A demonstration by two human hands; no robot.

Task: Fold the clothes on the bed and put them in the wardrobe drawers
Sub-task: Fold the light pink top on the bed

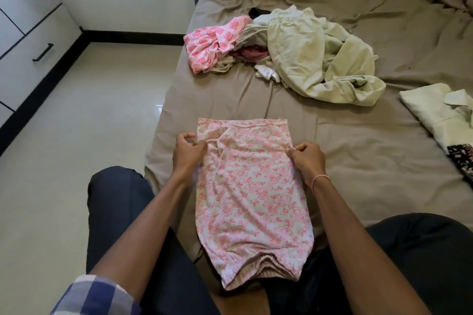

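Head view | pink floral garment (250, 197) on bed (358, 151), long axis away from body | left hand (188, 152), right hand (307, 158) pinch opposite side edges

The person wears a checked shirt in blue and white. Its left sleeve (94, 296) sits bunched near the elbow, and both forearms are bare below it. Dark navy trousers (115, 202) cover both legs (plain, smooth cloth). A thin pink-and-white thread band (320, 178) circles the right wrist.
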